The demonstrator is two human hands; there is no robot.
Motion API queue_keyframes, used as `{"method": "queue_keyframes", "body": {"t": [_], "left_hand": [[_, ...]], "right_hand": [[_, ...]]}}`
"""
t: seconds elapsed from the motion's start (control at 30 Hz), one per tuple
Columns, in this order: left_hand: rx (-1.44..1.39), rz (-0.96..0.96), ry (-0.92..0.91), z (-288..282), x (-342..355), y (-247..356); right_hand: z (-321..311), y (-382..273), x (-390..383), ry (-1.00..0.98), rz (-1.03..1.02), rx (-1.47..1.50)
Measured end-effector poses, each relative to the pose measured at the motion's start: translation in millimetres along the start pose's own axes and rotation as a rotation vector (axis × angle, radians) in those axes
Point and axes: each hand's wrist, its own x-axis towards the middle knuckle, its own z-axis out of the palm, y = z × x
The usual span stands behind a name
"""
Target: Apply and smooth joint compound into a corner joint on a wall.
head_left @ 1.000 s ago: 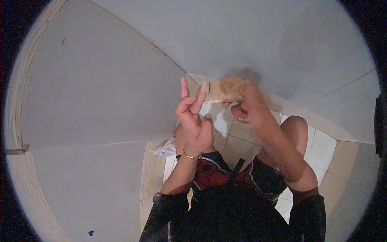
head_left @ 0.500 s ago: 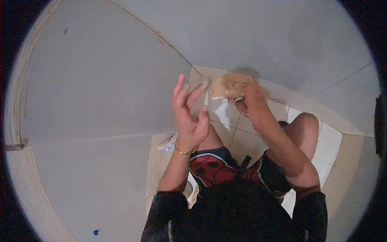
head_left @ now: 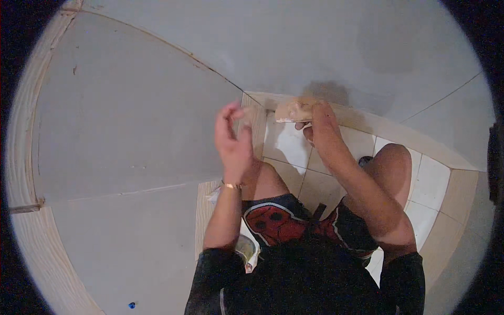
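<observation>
My right hand [head_left: 319, 125] grips a flat, pale-edged piece [head_left: 287, 119] loaded with tan, putty-like paste [head_left: 298, 109]. Its thumb lies on the top near the right end, with fingers tucked below; the kind of piece is hard to tell under the paste. My left hand [head_left: 233, 139], with a gold-coloured bracelet [head_left: 232, 185] at the wrist, is raised to the left of the piece and apart from it. Its fingers are half bent and somewhat blurred, the thumb stands away from them, and nothing shows in its grasp.
Large grey wall panels [head_left: 142, 115] meet in a corner ahead, with wood-patterned skirting tiles [head_left: 362, 116] along their base. White floor tiles [head_left: 286, 142] lie below my bent knees. A round container [head_left: 244, 247] stands beside my left hip. A small blue object [head_left: 132, 305] shows at lower left.
My left hand has drawn back to the left, away from the pasted piece, and its fingers have bent more. The piece in my right hand has tilted, showing less of its top.
</observation>
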Motion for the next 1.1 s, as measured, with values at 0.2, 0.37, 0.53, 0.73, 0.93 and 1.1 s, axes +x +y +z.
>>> {"method": "queue_keyframes", "body": {"t": [0.2,0.37,0.53,0.73,0.93,1.1], "left_hand": [[0.952,0.519,0.042,-24,74,-18],[1.491,0.546,0.056,-22,109,-21],[1.691,0.467,-0.003,-14,123,-49],[1.932,0.355,-0.129,-1,110,-88],[1.672,0.330,-0.180,16,88,-66],[1.701,0.377,0.017,-5,114,-22]], "right_hand": [[8,4,6,0.188,-0.121,0.094],[-13,-33,4,-0.167,0.349,0.584],[-3,-18,-5,0.002,-0.081,0.232],[-10,-21,-2,-0.184,-0.028,0.356],[-21,-25,1,-0.155,-0.131,0.307],[-17,-17,5,-0.071,-0.326,0.085]]}}
